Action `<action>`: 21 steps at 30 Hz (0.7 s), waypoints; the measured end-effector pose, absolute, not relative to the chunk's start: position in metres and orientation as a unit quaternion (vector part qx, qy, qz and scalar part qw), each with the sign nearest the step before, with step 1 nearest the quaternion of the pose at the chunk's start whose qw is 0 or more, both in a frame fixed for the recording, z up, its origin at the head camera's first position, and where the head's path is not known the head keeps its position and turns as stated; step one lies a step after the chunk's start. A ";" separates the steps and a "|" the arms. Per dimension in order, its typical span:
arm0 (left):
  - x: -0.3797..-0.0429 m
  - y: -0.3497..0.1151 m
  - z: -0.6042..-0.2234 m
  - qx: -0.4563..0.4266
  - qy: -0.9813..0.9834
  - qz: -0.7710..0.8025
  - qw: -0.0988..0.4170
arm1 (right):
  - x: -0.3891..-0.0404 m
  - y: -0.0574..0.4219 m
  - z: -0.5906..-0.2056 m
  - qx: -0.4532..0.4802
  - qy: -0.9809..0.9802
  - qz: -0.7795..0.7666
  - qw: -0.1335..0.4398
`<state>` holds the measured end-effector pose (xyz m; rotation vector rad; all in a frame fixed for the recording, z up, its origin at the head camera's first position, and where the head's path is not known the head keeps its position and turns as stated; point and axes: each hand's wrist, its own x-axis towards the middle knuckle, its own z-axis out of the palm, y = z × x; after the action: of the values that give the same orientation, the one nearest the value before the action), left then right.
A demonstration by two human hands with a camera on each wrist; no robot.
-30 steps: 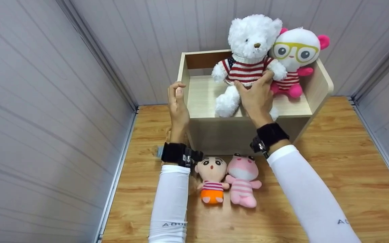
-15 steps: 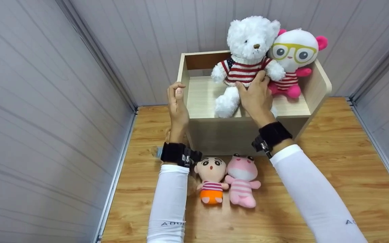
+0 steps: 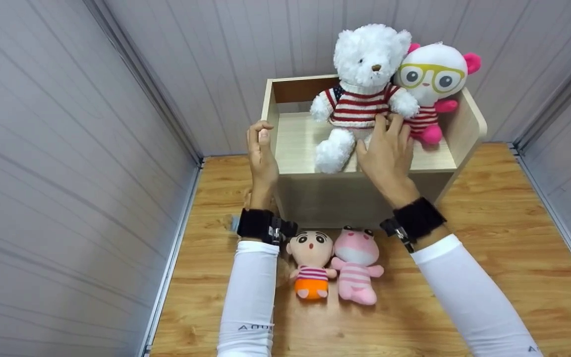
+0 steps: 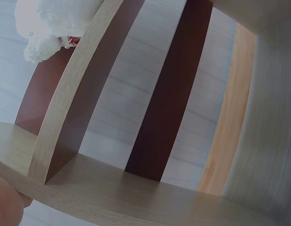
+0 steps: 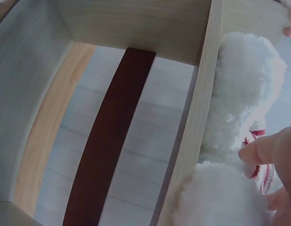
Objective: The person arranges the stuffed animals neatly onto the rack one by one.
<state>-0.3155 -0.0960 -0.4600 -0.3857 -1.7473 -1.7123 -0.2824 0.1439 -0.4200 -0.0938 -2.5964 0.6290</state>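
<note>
A white teddy bear (image 3: 362, 106) in a red-striped sweater sits on the top board of a small wooden shelf (image 3: 298, 141). My right hand (image 3: 387, 153) is at the bear's lap, fingers spread and touching near the sweater's hem, covering one leg. In the right wrist view, the thumb (image 5: 260, 150) lies beside the bear's fluffy legs (image 5: 244, 89). On the left, my left hand (image 3: 262, 161) grips the front edge of the shelf's side panel. A pink-eared plush panda (image 3: 431, 77) with yellow glasses leans beside the bear, against the right side panel.
Two plush toys lie on the wooden floor before the shelf: a boy doll (image 3: 311, 263) in orange shorts and a pink frog (image 3: 357, 267). Beneath the top board, the shelf has a lower compartment with a dark red back slat (image 4: 171, 89). Grey panel walls (image 3: 92, 173) surround it.
My right hand has let go of the bear's sweater and drawn back down and to the right, its fingers spreading. The bear stays seated, and my left hand keeps its place.
</note>
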 end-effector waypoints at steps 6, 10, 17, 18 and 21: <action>-0.316 -0.095 -0.461 -0.157 -0.662 -0.654 0.331 | -0.263 0.151 -0.435 -0.001 -0.918 0.241 0.315; -0.316 -0.094 -0.461 -0.158 -0.656 -0.661 0.328 | -0.248 0.153 -0.448 0.038 -0.883 0.281 0.374; -0.315 -0.093 -0.458 -0.145 -0.650 -0.672 0.324 | -0.215 0.149 -0.477 0.112 -0.837 0.330 0.422; -0.315 -0.093 -0.458 -0.144 -0.652 -0.670 0.324 | -0.210 0.149 -0.482 0.121 -0.835 0.332 0.421; -0.316 -0.095 -0.459 -0.147 -0.655 -0.666 0.327 | -0.198 0.149 -0.498 0.139 -0.844 0.330 0.399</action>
<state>-0.3158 -0.0945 -0.4589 -0.3841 -1.7151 -1.7443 -0.1980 0.1489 -0.4980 0.3527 -2.1360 0.8354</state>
